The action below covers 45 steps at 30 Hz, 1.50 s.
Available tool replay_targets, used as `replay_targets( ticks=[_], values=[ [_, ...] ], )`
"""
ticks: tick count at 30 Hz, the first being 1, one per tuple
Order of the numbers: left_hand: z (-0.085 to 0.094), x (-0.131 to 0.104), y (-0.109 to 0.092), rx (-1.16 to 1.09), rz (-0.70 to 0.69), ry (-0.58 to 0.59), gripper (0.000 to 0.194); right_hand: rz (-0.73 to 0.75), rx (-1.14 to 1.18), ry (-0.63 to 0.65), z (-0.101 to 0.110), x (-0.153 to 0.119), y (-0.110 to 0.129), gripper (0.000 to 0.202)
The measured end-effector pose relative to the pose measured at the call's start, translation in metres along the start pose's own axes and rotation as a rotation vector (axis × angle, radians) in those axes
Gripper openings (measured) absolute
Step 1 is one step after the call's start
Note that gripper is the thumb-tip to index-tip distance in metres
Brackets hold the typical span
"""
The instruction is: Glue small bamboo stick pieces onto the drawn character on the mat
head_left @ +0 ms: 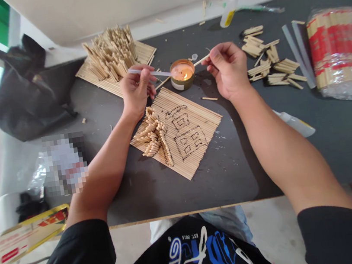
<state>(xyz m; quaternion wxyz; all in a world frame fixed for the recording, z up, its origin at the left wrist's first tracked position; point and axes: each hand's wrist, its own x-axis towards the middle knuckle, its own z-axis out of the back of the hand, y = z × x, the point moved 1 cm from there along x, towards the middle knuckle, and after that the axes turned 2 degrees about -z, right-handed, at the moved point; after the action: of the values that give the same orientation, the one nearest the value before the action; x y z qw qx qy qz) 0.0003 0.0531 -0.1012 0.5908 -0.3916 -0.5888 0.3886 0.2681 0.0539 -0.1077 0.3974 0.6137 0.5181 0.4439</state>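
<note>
My left hand point(138, 87) pinches a translucent glue stick point(154, 72), its tip at the lit candle point(182, 73) in a round tin. From the other side, my right hand point(227, 65) holds a thin wooden stick point(201, 59) with its far end at the tin's rim. Below the candle lies a mat of joined sticks point(193, 112) with characters drawn on it in dark dashes. Short sticks point(153, 135) stand upright along part of that drawing, at the mat's left.
Behind my left hand, a second mat carries many upright sticks point(112, 53). On the right are loose cut sticks point(260, 67), two glue sticks point(299, 53) and a wrapped bundle point(340, 52). A glue bottle point(232, 4) stands by the wall; a black bag point(26, 92) lies left.
</note>
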Motion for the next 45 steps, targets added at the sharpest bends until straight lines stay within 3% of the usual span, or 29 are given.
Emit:
replay_targets(
  ticks=[10, 34, 39, 45],
  values=[
    [-0.002, -0.002, -0.004, -0.022, -0.009, 0.030, 0.063, 0.012, -0.013, 0.009, 0.003, 0.003, -0.003, 0.051],
    [0.003, -0.006, -0.015, -0.177, 0.159, -0.018, 0.053, 0.121, -0.098, -0.019, 0.004, 0.005, -0.010, 0.057],
    [0.002, -0.005, -0.016, -0.189, 0.172, -0.028, 0.045, 0.099, -0.062, -0.053, 0.001, 0.004, -0.008, 0.055],
    [0.003, -0.005, -0.014, -0.149, 0.147, -0.015, 0.050, 0.035, 0.003, -0.066, 0.005, 0.005, -0.003, 0.058]
  ],
)
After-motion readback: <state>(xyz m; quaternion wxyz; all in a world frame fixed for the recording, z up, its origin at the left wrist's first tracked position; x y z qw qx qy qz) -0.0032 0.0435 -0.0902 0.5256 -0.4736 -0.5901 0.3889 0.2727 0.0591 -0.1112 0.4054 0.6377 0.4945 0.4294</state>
